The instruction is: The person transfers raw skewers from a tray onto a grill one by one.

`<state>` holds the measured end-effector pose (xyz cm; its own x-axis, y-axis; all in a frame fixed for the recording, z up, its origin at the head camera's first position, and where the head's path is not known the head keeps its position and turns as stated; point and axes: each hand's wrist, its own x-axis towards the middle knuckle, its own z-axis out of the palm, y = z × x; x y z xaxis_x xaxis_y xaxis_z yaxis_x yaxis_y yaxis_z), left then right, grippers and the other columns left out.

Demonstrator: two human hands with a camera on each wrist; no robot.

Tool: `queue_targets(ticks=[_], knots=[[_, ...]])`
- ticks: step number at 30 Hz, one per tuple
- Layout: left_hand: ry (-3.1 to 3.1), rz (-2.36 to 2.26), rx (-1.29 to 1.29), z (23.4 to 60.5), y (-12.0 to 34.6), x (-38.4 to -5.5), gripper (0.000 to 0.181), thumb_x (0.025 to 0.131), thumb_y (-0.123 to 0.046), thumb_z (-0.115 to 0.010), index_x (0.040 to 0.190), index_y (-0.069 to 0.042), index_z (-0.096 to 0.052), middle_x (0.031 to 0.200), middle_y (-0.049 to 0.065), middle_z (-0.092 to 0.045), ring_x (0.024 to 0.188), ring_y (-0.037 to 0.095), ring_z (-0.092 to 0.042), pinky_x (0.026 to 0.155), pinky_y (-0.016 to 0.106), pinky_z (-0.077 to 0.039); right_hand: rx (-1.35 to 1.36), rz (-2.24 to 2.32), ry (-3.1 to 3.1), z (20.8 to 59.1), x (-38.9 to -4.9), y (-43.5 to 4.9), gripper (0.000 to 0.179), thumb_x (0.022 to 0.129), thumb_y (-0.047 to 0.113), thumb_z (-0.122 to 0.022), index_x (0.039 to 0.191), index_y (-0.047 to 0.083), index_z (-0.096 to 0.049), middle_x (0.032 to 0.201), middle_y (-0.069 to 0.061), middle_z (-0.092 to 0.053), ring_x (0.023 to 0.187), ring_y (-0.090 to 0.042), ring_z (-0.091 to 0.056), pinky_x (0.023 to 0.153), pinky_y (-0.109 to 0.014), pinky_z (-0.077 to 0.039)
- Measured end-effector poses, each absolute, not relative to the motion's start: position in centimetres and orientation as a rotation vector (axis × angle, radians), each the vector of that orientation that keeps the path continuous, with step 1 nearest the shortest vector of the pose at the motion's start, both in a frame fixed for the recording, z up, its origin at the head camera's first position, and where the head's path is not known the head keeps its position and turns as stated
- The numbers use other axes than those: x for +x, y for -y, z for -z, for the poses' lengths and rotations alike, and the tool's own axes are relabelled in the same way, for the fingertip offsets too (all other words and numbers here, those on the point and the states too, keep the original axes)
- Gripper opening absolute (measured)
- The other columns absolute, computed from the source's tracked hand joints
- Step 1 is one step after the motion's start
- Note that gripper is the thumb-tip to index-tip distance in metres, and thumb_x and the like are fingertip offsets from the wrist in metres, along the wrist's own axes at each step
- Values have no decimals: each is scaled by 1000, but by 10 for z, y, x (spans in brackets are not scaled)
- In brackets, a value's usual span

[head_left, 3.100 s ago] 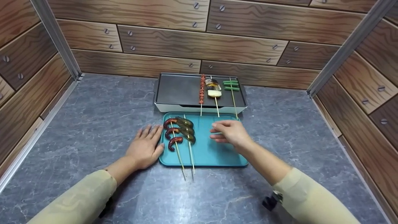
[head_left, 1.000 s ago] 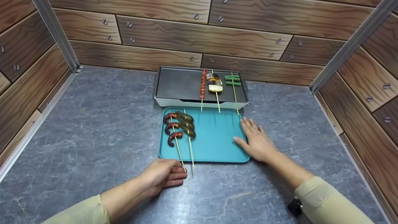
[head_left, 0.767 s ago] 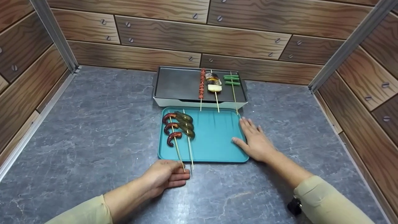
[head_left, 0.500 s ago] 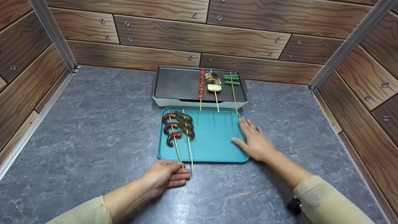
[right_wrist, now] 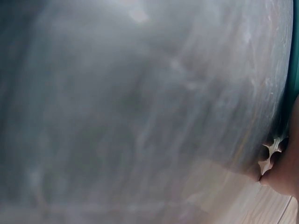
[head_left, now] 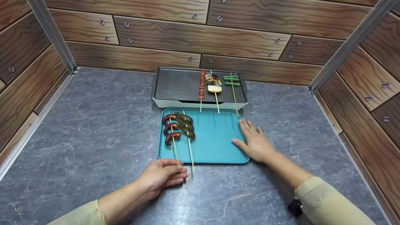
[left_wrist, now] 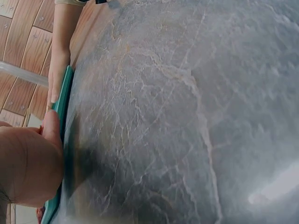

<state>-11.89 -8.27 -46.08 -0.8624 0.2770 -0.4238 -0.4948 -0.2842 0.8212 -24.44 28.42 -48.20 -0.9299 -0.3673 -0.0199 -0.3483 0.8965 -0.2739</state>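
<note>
On the teal tray [head_left: 215, 147] lie two skewers side by side at the left. One carries curled, dark red octopus-tentacle pieces [head_left: 172, 136]; the other, dark green slices [head_left: 186, 126] of something I cannot identify. My left hand [head_left: 159, 176], at the tray's front edge, pinches the lower stick of the tentacle skewer between thumb and fingers, hiding its end. My right hand [head_left: 257, 143] rests with straight fingers along the tray's right edge, thumb over the rim. In the left wrist view, the left hand [left_wrist: 30, 163] covers part of the tray.
Behind the tray stands a griddle [head_left: 176, 84] with a dark plate. Across its right half lie a skewer of small red pieces [head_left: 202, 86], a skewer of mixed pieces [head_left: 214, 89] and a green bean-like skewer [head_left: 231, 81]. Wood-patterned walls [head_left: 156, 34] enclose the grey tabletop [head_left: 103, 125].
My right hand moved from above the tray to its right edge; my left hand went from the left edge to the tentacle skewer's stick. Lately that stick's lower end shifted slightly left.
</note>
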Motion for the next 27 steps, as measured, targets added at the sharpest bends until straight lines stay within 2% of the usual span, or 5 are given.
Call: queue_targets(ticks=[8,16,21,27], knots=[[-1568,-2202,-220,454,89,-115,33,100,6,-63,130,21,-56,103,22,-77,93,24,-78,86,36,-64,-549,433,-2978,481,-245,-285,94,108,65,-42,169,1,-12,174,-20,-16,161,-42,-13,127,-68,-8],[-1615,-2181,-168,436,98,-117,35,101,3,-63,132,19,-57,111,27,-76,96,25,-78,89,36,-63,-557,434,-2982,482,-246,-285,94,108,64,-43,169,0,-13,174,-21,-18,160,-42,-15,126,-69,-9],[-1679,-2143,-120,421,107,-130,38,101,3,-63,135,17,-57,115,30,-74,97,26,-78,89,34,-63,-564,429,-2986,483,-246,-285,94,108,64,-43,169,-1,-14,173,-22,-19,160,-43,-15,126,-69,-9],[-1778,-2073,-12,404,120,-161,33,102,2,-62,134,9,-63,117,27,-74,105,30,-76,94,36,-61,-566,419,-2989,484,-246,-285,94,108,65,-43,169,-1,-14,173,-22,-18,160,-43,-15,126,-69,-9]])
